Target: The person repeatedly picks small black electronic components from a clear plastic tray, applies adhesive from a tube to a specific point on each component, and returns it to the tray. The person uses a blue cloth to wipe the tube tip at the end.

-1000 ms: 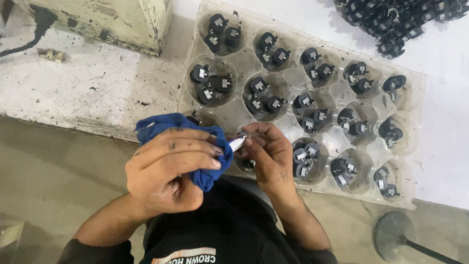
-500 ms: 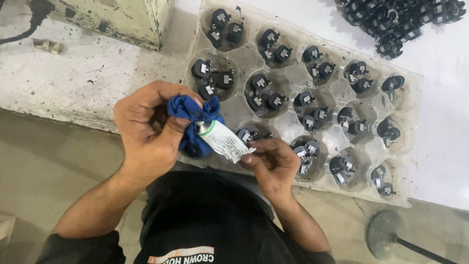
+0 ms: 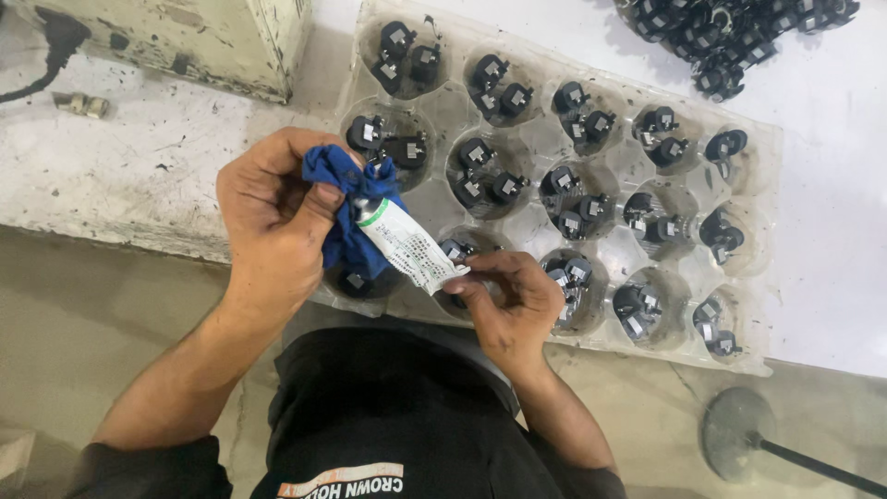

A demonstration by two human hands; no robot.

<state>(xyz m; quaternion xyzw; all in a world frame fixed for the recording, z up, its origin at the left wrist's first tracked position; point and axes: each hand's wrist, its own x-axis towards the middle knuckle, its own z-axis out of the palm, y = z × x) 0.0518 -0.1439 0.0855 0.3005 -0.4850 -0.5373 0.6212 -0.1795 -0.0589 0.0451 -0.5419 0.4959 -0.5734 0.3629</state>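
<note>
Head view shows me the left hand (image 3: pixel 277 208) closed around a blue cloth (image 3: pixel 346 217) at the nozzle of a white tube (image 3: pixel 407 245), whose flat end the right hand (image 3: pixel 508 300) pinches, over the near edge of a clear plastic tray (image 3: pixel 591 199). Its round pockets hold small black parts (image 3: pixel 490 180); more lie heaped (image 3: pixel 730 37) at the bench's far right corner.

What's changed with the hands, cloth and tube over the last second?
The left hand rose from low over the lap to the tray's near edge, taking the blue cloth with it. The small white tube, at first almost hidden between the hands, now shows full length; the right hand pinches its flat end, the cloth wraps its cap end. The clear tray of black parts stayed put.
</note>
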